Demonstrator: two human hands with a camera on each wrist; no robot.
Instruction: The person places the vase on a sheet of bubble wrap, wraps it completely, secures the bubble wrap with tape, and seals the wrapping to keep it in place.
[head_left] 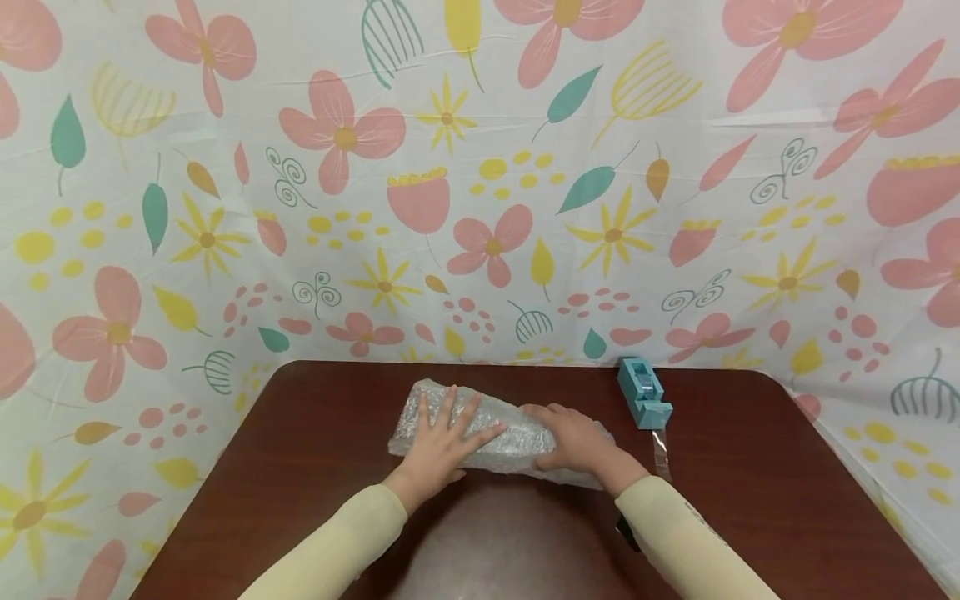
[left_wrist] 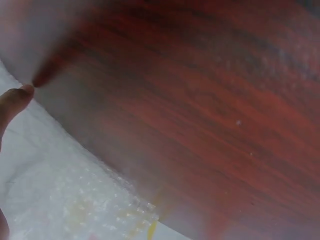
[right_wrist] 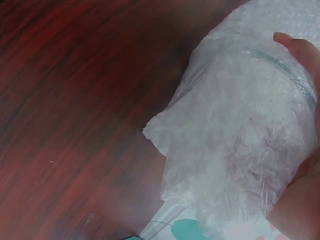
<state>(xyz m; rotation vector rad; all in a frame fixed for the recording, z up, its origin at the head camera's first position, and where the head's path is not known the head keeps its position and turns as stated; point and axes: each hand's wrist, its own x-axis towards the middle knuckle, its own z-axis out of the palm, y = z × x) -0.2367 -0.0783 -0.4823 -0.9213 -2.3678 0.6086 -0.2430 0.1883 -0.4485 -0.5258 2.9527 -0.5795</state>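
Note:
A long bundle of clear bubble wrap (head_left: 510,429) lies slantwise on the table between both hands. My left hand (head_left: 442,443) rests on its left part, fingers straight and spread over the top. At the right part, my right hand (head_left: 579,442) grips the bundle, with the thumb on the near side and the fingers over the far side. In the right wrist view, the wrap (right_wrist: 225,125) has a loose, ragged end, and a band of tape (right_wrist: 280,65) crosses it near the thumb. What the wrap encloses is hidden.
A light blue tape dispenser (head_left: 643,393) stands at the back right of the dark wooden table (head_left: 315,467), a strip of clear tape (head_left: 661,454) hanging from its front. Behind the table hangs a flower-patterned cloth (head_left: 495,167). Something small and black (head_left: 627,533) shows beneath the right sleeve.

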